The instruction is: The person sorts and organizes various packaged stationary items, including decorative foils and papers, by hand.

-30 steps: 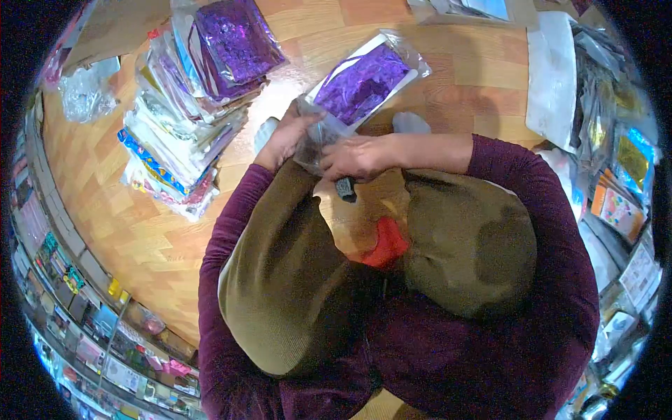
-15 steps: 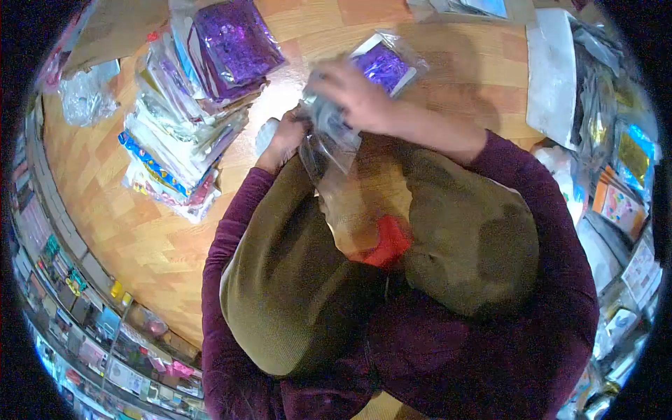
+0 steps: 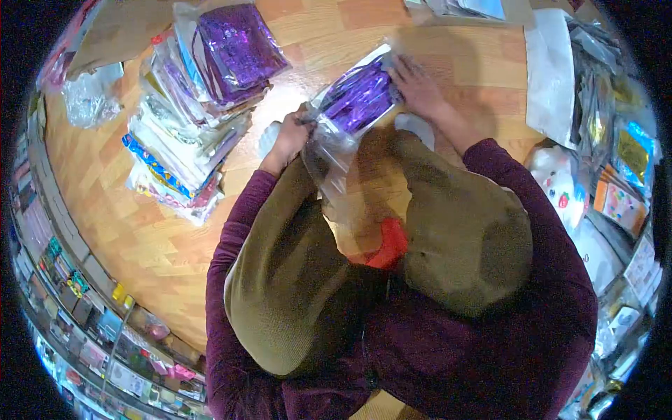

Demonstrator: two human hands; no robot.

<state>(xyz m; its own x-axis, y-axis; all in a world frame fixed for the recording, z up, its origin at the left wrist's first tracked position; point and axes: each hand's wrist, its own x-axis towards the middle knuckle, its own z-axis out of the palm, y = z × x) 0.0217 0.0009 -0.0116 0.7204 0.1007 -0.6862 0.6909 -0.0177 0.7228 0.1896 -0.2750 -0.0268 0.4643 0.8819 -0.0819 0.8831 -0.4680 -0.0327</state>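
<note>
My left hand (image 3: 290, 134) is closed on the top of a crumpled clear plastic bag (image 3: 332, 164), which hangs down between my knees. A flat packet of shiny purple foil (image 3: 360, 98) with a white border lies just beyond the bag, its near left corner close to my left fingers. My right hand (image 3: 418, 87) grips the packet's right edge, fingers over the top side and thumb hidden.
To the left on the wooden floor stands a stack of plastic-wrapped packets (image 3: 185, 133), with a larger purple packet (image 3: 241, 52) on top. A crumpled clear bag (image 3: 91, 98) lies farther left. Shelves (image 3: 98, 308) line the left edge; more packaged goods (image 3: 595, 126) lie right.
My right hand has moved from above the clear bag to the purple packet's right edge. The packet has come left and nearer, beside my left hand, which still holds the bag.
</note>
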